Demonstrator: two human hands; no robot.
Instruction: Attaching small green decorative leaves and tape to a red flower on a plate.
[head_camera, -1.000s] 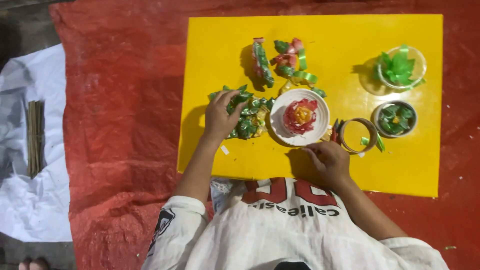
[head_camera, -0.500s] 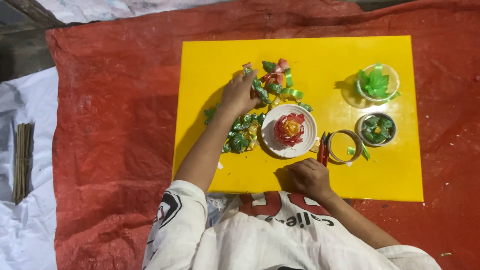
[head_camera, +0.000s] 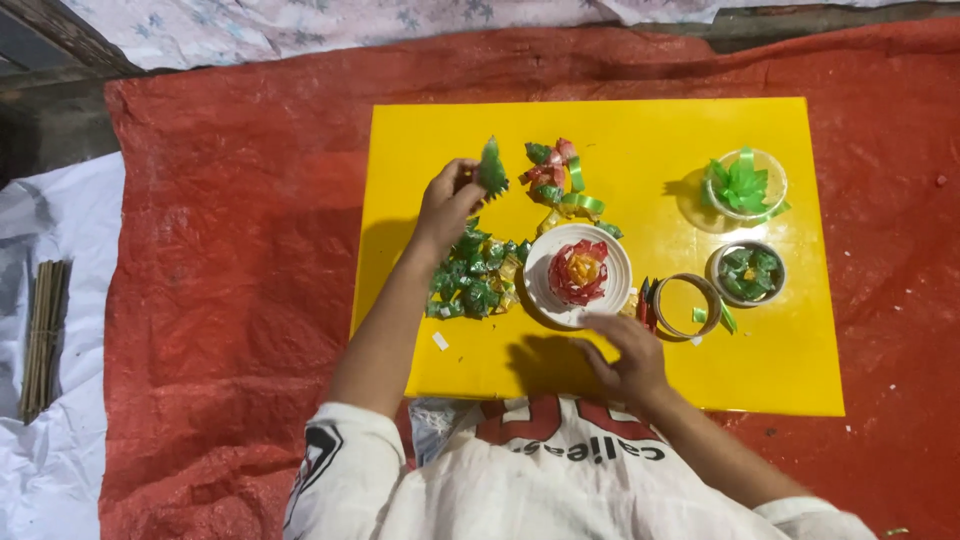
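Yellow board (head_camera: 600, 130), serving as the table, lies on a red tarp (head_camera: 230, 250), and the person's left hand (head_camera: 447, 205) is lifted over its 10 o'clock area. Its fingers are closed in a pinch on a green folded piece (head_camera: 491, 167), which stands clear of the board just beside a small cluster of red and green folded pieces (head_camera: 553, 170) at 12 o'clock.

The green folded piece has its long axis running roughly from 6 to 12 o'clock, with the narrow tip pointing up toward 12 and the wider end caught in the fingertips.

The right hand (head_camera: 625, 355) rests at 6 o'clock, fingers loosely spread, near the rim of a white plate (head_camera: 612, 290) that carries a red and yellow flower (head_camera: 578, 271); it appears to hold nothing.

A heap of green folded pieces (head_camera: 470, 280) sits at 9 o'clock of the plate, under the left forearm. A tape roll (head_camera: 686, 305) lies at 3 o'clock of the plate.

The likely trouble is the forearm sweeping the heap and scattering it, since it hangs so close above. The pinch is also slight, so the piece could slip or unfold if squeezed askew.
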